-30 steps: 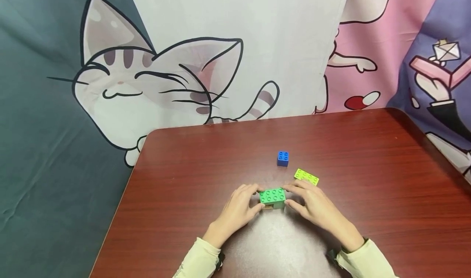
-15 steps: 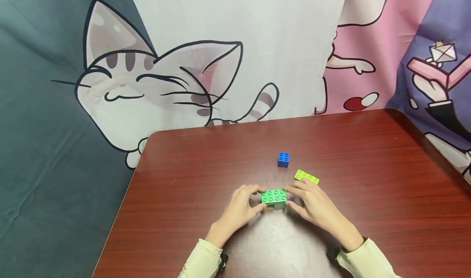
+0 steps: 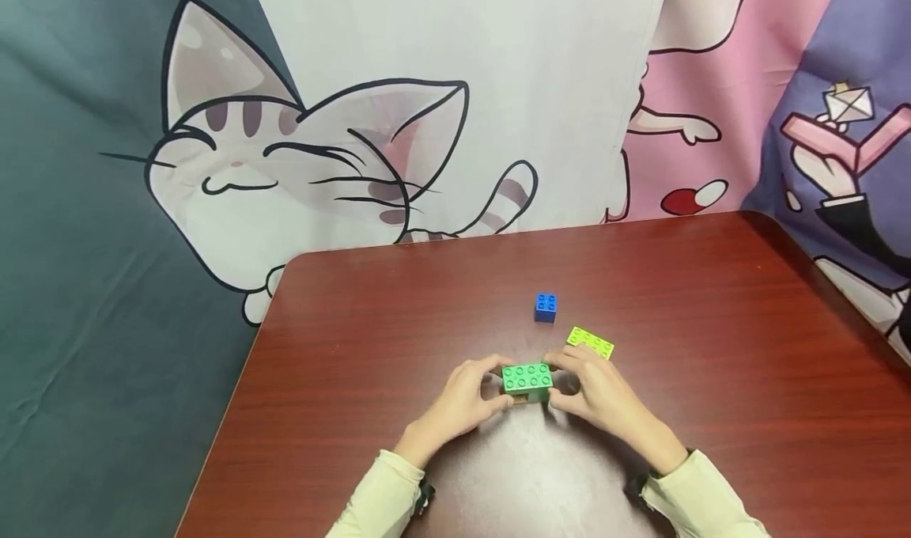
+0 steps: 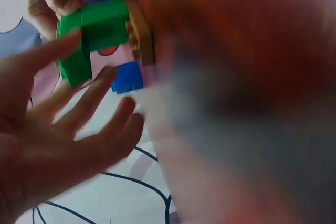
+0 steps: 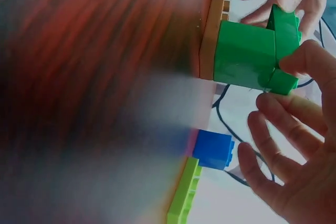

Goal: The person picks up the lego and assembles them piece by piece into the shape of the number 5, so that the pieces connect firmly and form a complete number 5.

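A long green toy brick (image 3: 527, 377) with studs on top tops a small stack on the table. In the right wrist view a tall green block (image 5: 245, 53) stands under it, on a thin brown plate (image 5: 211, 40). The top brick overhangs the block at one end, and brown studs show below. My left hand (image 3: 464, 395) holds the left end of the top brick between thumb and forefinger. Its other fingers are spread off the stack. At the right end, my right hand (image 3: 598, 388) pinches the same brick, thumb in front and forefinger behind.
A lime-green flat brick (image 3: 591, 342) lies just behind my right hand, partly covered by its fingers. Farther back stands a small blue brick (image 3: 546, 307). The dark red wooden table (image 3: 391, 308) meets a printed cat curtain (image 3: 342, 150) at its far edge.
My right hand has come slightly left, its thumb closer in against the brick's right end. The left hand and the stack look nearly the same, with a small shift of the head view.
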The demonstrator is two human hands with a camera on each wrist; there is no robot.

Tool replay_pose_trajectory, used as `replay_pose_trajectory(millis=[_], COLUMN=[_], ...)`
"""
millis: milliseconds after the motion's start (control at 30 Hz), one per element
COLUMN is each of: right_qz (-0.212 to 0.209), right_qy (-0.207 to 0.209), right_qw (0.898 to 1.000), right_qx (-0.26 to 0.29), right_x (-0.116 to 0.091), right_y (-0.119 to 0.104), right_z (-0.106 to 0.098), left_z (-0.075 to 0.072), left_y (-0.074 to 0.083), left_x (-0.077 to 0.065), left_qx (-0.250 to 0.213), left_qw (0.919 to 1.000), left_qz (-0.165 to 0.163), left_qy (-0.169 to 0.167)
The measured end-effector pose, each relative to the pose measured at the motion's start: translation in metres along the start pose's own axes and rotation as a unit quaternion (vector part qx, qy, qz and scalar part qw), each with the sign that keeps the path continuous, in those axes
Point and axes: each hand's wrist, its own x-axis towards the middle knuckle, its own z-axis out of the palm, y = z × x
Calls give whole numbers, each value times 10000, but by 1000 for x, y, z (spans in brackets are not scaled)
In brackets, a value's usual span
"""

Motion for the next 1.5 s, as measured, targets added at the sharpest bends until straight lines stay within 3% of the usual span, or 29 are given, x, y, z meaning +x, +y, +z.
replay_pose_trajectory(millis=[100,167,267,367,467,667,867,1067,1200,1500], right_qz=[-3,-49,-57,-54,-83,-197,-142,-34,38,34], right_qy=[-19,33,132,135,63,70,121,114,113,235], right_qw=[10000,9999,9999,9999,9999,9998,9998,9999,9999,9997], right_qx=[-87,-116,-83,-25,14,66,60,35,24,-33], right_x=[0,0,-1,0,1,2,2,2,1,-2], right_y=[-3,-5,-7,-10,-13,-16,-13,-8,-4,1], right_z=[4,6,6,7,9,14,11,6,4,3], left_z=[-12,-19,-21,-16,-7,4,2,-19,-32,-42], left_y=[-6,-10,-16,-20,-22,-22,-24,-23,-20,-12], left_x=[6,18,49,86,114,139,139,126,113,75], left_qx=[-270,-590,-528,145,700,1044,820,405,187,-541], left_qw=[9940,9873,9885,9929,9901,9863,9902,9955,9974,9976], left_qz=[-220,-473,-734,-814,-822,-864,-832,-713,-558,-286], left_qy=[-1041,-1395,-1214,-859,-894,-938,-759,-480,-409,-321])
